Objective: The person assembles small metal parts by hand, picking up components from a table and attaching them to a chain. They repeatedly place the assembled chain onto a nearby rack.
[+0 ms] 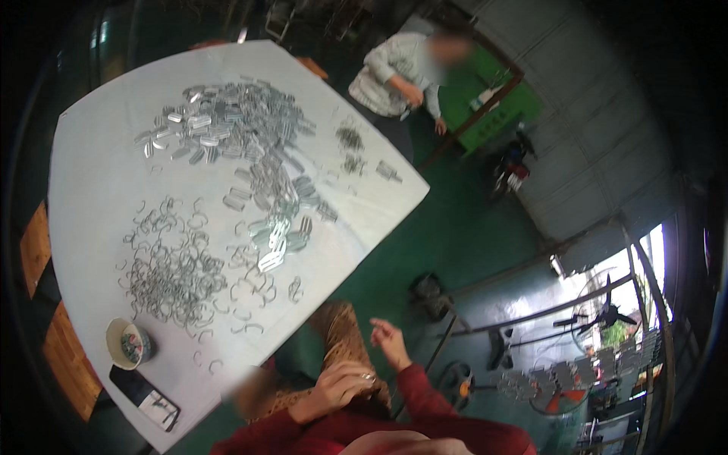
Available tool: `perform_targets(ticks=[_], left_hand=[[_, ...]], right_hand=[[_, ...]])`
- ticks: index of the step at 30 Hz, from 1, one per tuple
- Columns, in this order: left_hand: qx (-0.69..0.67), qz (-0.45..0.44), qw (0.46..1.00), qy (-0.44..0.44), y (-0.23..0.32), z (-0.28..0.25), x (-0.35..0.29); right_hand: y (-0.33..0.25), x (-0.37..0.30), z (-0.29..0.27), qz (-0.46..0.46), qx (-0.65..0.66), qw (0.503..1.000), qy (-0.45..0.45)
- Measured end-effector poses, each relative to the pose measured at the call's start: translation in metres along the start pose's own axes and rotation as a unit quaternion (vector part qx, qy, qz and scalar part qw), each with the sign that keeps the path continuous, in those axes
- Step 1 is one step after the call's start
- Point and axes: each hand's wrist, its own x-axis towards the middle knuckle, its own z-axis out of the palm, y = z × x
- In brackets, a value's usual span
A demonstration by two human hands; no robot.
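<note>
Nearest, resting upon the patterned trousers (340,334): left hand (340,388), fingers bent and close together, with a small shining spot at them. Cannot tell whether holding something beneath. To its right, raised a little from a red sleeve (425,390): right hand (389,345), grip loosely wide, nothing visible in it.

Lying forward and to the left of both hands, beyond the near edge of the surface (91,167): many curved wire pieces (171,280), turned in all directions, without a common long axis. By a little, nearer to the left hand. At the near left corner, a dark flat object (130,385) and just beside it a bowl (115,341) with small items inside.

Farther, a heap of metal strips (243,121), the closest ones slanting up to the right. Beyond, a co-worker (387,72) and a green cabinet (516,102), bearing dark writing, too small for sure reading.
</note>
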Motion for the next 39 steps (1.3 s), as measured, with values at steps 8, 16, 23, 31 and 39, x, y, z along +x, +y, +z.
perform_targets(ticks=[8,16,23,31,39], left_hand=[[-0.035,-0.002,0.999,-0.022,-0.005,0.006,0.004],[-0.026,-0.03,0.999,-0.03,0.004,0.007,0.003],[-0.014,-0.01,1.0,-0.019,0.009,0.01,0.0],[-0.007,-0.012,1.0,-0.014,0.01,0.014,0.005],[-0.021,-0.011,1.0,0.017,0.009,0.026,-0.002]], right_hand=[[-0.007,-0.008,-0.003,0.03,-0.019,0.999,0.018],[-0.007,-0.018,-0.007,0.024,0.005,0.999,0.046],[0.017,-0.027,-0.01,0.018,0.004,0.999,0.031],[-0.002,-0.022,-0.004,0.018,0.035,0.999,0.037],[0.026,-0.033,-0.011,0.027,0.015,0.999,0.039]])
